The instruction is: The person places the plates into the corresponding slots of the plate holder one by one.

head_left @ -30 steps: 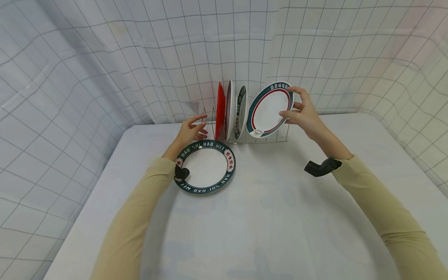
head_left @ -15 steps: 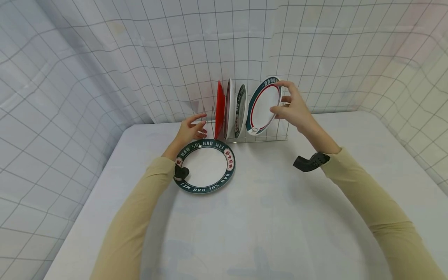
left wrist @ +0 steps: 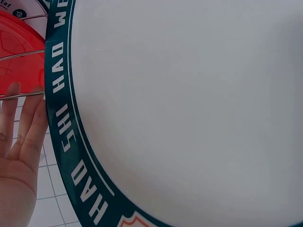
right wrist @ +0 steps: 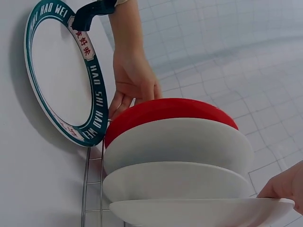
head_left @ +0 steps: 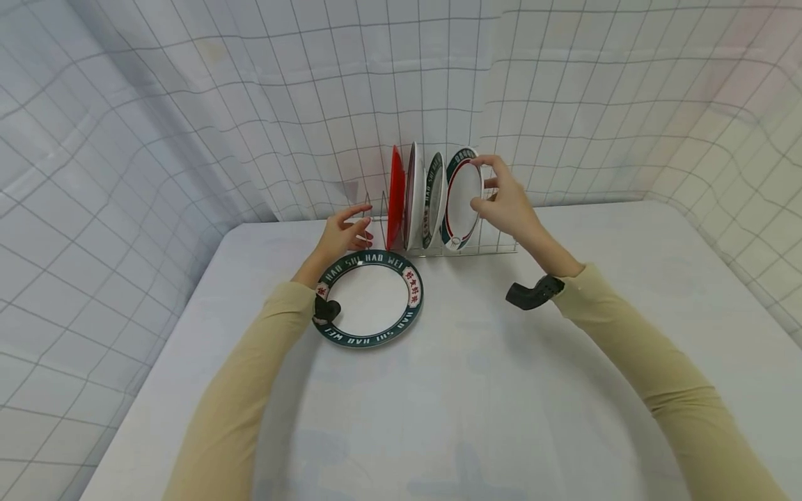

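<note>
My right hand (head_left: 509, 207) pinches the right edge of a white plate with a dark green rim and red ring (head_left: 461, 205). That plate stands upright at the right side of a wire dish rack (head_left: 495, 249). To its left in the rack stand a red plate (head_left: 395, 198), a white plate (head_left: 414, 198) and a green-rimmed plate (head_left: 431, 202). My left hand (head_left: 335, 240) is at the rack's left end, fingers extended against the wires and holding no plate. In the left wrist view, its fingers (left wrist: 32, 127) look straight beside the red plate.
A large plate with a lettered green rim (head_left: 370, 299) lies on the white table (head_left: 438, 403), partly under my left wrist. Behind the rack hangs a white checked curtain (head_left: 401, 83). A black wrist strap (head_left: 532, 293) juts from the right sleeve.
My right hand has moved left with the plate, which has turned more edge-on, lined up with the other plates. The left hand has stayed at the rack's left end.
</note>
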Available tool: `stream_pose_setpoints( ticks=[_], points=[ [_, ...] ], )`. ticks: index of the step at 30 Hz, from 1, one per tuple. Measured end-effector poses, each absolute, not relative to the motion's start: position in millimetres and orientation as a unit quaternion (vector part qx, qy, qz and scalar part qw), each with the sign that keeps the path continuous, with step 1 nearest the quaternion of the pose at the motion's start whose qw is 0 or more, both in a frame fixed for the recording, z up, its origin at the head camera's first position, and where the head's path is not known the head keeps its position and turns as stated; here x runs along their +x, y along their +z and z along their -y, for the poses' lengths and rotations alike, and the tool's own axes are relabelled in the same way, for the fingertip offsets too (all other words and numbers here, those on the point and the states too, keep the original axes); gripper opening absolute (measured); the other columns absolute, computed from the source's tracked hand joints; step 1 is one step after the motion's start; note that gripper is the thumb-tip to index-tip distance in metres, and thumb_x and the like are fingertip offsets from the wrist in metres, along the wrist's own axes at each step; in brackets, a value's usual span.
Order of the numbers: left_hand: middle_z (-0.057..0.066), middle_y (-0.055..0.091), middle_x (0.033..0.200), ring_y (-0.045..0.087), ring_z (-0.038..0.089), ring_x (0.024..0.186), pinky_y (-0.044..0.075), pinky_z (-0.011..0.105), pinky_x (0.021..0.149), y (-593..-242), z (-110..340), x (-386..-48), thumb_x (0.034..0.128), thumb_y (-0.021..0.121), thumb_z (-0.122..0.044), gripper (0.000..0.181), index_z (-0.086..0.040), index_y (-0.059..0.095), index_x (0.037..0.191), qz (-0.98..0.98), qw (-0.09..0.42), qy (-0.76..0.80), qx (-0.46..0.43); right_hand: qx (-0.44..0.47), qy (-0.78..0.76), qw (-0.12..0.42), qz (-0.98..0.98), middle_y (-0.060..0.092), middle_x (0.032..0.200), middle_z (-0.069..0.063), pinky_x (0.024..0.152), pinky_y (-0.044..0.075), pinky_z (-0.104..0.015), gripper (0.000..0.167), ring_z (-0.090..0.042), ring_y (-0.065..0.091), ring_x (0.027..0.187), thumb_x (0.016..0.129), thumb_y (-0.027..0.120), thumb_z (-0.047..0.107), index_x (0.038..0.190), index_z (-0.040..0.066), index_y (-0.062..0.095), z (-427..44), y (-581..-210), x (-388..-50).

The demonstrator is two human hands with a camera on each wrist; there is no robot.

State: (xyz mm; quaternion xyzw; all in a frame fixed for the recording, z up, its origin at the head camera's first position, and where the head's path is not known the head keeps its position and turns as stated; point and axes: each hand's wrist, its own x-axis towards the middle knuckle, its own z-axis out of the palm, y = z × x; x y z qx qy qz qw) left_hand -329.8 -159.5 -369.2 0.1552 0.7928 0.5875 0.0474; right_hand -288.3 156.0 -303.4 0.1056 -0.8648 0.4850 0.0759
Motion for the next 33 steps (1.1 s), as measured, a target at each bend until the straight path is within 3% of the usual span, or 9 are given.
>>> stream_pose_setpoints(
  ticks=[5, 14, 23, 28, 33],
  points=[
    [0.042, 0.060, 0.099, 0.063, 0.054, 0.088, 0.054, 0.057, 0.081, -369, 159, -330, 0.0995, 0.050, -0.011, 0.044, -0.001, 0.044, 0.142, -0.791, 0.049, 0.591, 0.150, 0.105, 0.478, 0.072, 0.869, 0.052, 0.130, -0.024, 0.067, 0.052, -0.032, 0.058, -0.036, 0.065, 0.087, 0.088, 0.057, 0.006, 0.140, 0.023, 0.037, -151, -306, -288],
    [0.042, 0.060, 0.101, 0.065, 0.052, 0.087, 0.054, 0.056, 0.082, -367, 159, -327, 0.0999, 0.050, -0.012, 0.044, -0.003, 0.045, 0.142, -0.797, 0.049, 0.584, 0.147, 0.100, 0.467, 0.079, 0.875, 0.054, 0.130, -0.023, 0.065, 0.053, -0.031, 0.058, -0.031, 0.066, 0.082, 0.088, 0.057, 0.008, 0.141, 0.022, 0.038, -147, -307, -292],
    [0.043, 0.059, 0.103, 0.067, 0.046, 0.084, 0.058, 0.048, 0.078, -368, 159, -328, 0.0997, 0.051, -0.013, 0.044, -0.002, 0.044, 0.142, -0.798, 0.051, 0.584, 0.141, 0.096, 0.476, 0.086, 0.870, 0.050, 0.135, -0.020, 0.068, 0.056, -0.033, 0.060, -0.031, 0.066, 0.083, 0.087, 0.058, 0.008, 0.142, 0.024, 0.039, -142, -314, -300],
    [0.043, 0.059, 0.104, 0.068, 0.044, 0.084, 0.057, 0.050, 0.081, -367, 158, -327, 0.0996, 0.051, -0.013, 0.044, -0.003, 0.044, 0.142, -0.801, 0.053, 0.581, 0.135, 0.105, 0.486, 0.082, 0.864, 0.047, 0.139, -0.019, 0.073, 0.055, -0.037, 0.063, -0.033, 0.064, 0.092, 0.088, 0.061, 0.011, 0.144, 0.024, 0.037, -141, -322, -306],
    [0.043, 0.059, 0.104, 0.065, 0.050, 0.089, 0.055, 0.052, 0.082, -367, 158, -326, 0.0997, 0.051, -0.013, 0.044, -0.003, 0.044, 0.142, -0.799, 0.052, 0.584, 0.136, 0.111, 0.500, 0.070, 0.856, 0.041, 0.144, -0.018, 0.082, 0.054, -0.044, 0.065, -0.036, 0.060, 0.103, 0.089, 0.064, 0.014, 0.146, 0.025, 0.034, -142, -331, -310]
  ],
)
